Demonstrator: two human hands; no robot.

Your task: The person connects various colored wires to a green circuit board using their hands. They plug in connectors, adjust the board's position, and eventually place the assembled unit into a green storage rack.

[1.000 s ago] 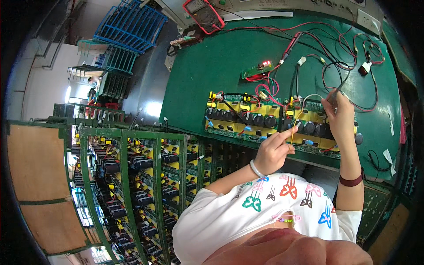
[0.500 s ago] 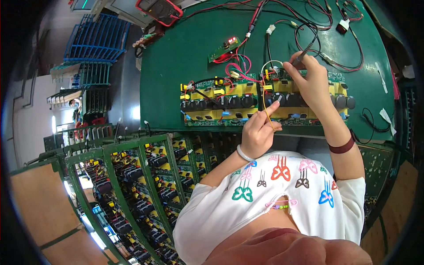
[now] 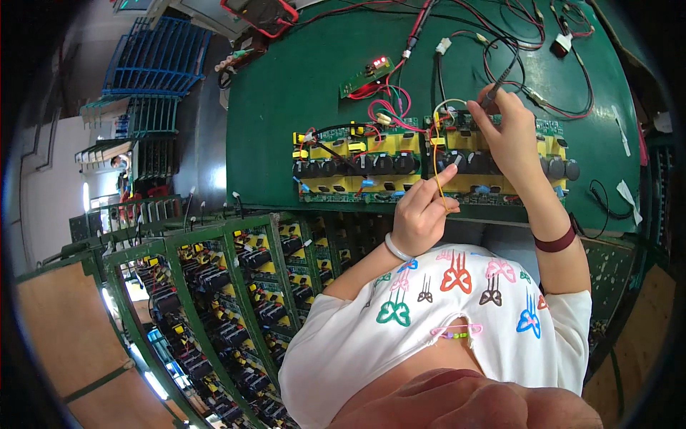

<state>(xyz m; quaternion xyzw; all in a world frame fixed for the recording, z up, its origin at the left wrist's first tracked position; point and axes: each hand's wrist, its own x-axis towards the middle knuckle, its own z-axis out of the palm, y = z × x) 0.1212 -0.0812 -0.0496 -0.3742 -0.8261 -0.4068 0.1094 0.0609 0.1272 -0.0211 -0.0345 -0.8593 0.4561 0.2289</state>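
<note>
Two long circuit boards lie side by side near the front edge of the green table, the left board [image 3: 336,149] and the right board [image 3: 457,189]. They carry yellow parts and black round capacitors. Above the right board, my right hand [image 3: 509,125] is closed around a slim corded pen-like tool [image 3: 491,94]; its tip is hidden. My left hand [image 3: 420,213] is at the front edge, pinching a thin yellow wire [image 3: 437,168] that runs up to the right board. Its index finger points up over the capacitors.
A small green board with a lit red display [image 3: 368,77] lies behind, joined by pink and red leads. A red multimeter [image 3: 263,16] sits at the back left. Cables and a white connector [image 3: 443,46] spread across the back. A green rack [image 3: 232,286] full of boards stands at left.
</note>
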